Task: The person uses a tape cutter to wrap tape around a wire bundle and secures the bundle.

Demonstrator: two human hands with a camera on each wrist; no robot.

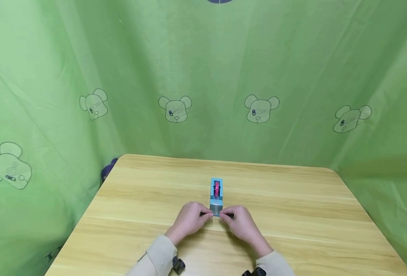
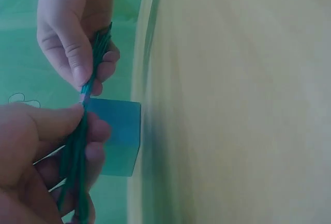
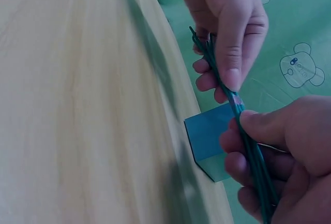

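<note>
A bundle of thin dark green strands (image 2: 77, 154) is stretched between both hands, with a pale pinkish band (image 3: 237, 100) around its middle; their exact kind cannot be told. My left hand (image 1: 190, 219) pinches the bundle just left of that band, thumb against fingers. On the other side my right hand (image 1: 239, 222) pinches it the same way, with loose ends fanning out past the fingers in both wrist views. Directly beyond the hands stands a light blue tape dispenser (image 1: 216, 202) with a pink roll core (image 1: 216, 188). The bundle's middle is at its near end; contact cannot be told.
The wooden table (image 1: 138, 199) extends to both sides of the hands. A green curtain (image 1: 217, 57) with printed bear heads hangs behind and at both sides. Something dark purple (image 1: 108, 170) shows past the table's far left corner.
</note>
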